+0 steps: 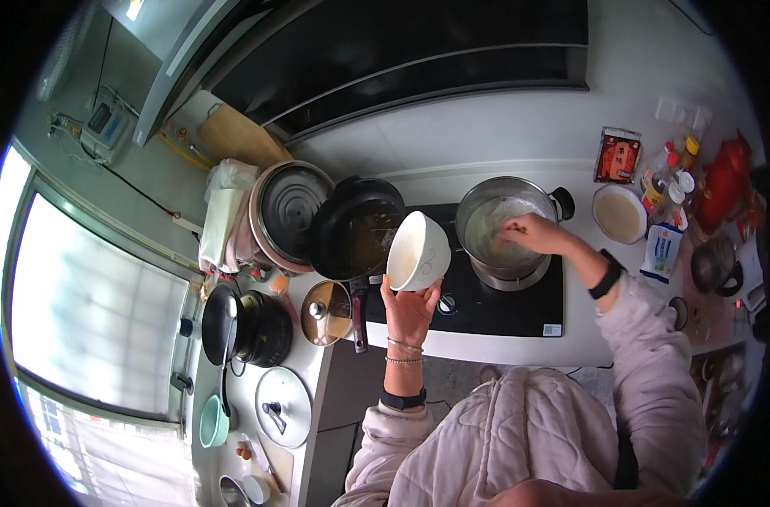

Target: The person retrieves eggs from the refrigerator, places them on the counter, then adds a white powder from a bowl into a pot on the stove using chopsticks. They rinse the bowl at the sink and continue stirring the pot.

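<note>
My left hand (410, 314) grips a white bowl (434, 256) by its underside. The bowl is tipped on its side, its mouth facing left, and some pale residue shows inside. Above the open stainless-steel pot (476, 250) is my right hand (535, 233), fingers pointing down and bent together. Small brown bits show on these fingers, but whether they hold anything is unclear. Cloudy, pale liquid (486, 222) fills part of the pot, which stands on the right side of a black cooktop (391, 314).
Left of the bowl, a dark frying pan (372, 234) has its handle toward me. A glass lid (326, 314), stacked pans (264, 329) and a knife (267, 459) line the left counter. Right of the pot are a shallow bowl (619, 214), a red packet (618, 155) and bottles (667, 184).
</note>
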Demonstrator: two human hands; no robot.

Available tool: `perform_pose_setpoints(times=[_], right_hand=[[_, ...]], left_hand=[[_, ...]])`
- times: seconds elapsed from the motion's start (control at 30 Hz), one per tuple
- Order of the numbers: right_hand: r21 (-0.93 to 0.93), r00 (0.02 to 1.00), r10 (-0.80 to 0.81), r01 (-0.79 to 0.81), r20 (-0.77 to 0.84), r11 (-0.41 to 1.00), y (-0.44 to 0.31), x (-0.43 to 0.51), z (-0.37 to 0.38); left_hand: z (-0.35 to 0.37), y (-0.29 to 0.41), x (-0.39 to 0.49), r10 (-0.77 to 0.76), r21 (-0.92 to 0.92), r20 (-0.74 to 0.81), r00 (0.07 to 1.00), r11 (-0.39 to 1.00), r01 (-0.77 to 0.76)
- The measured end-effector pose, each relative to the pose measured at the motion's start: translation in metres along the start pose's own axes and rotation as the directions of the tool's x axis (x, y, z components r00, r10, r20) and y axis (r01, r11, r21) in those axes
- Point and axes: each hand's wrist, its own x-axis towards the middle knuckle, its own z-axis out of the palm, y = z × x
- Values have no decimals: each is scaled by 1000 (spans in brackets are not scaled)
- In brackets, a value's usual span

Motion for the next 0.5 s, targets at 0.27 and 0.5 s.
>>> perform_pose_setpoints(times=[0.27,0.5], right_hand=[[-241,937,55,-145,-346,960,13,19,-17],[12,980,111,-114,167,993,-7,-10,-37]], left_hand=[[6,-7,-2,153,256,34,988,954,-157],[11,-4,-11,205,370,37,978,906,-204]])
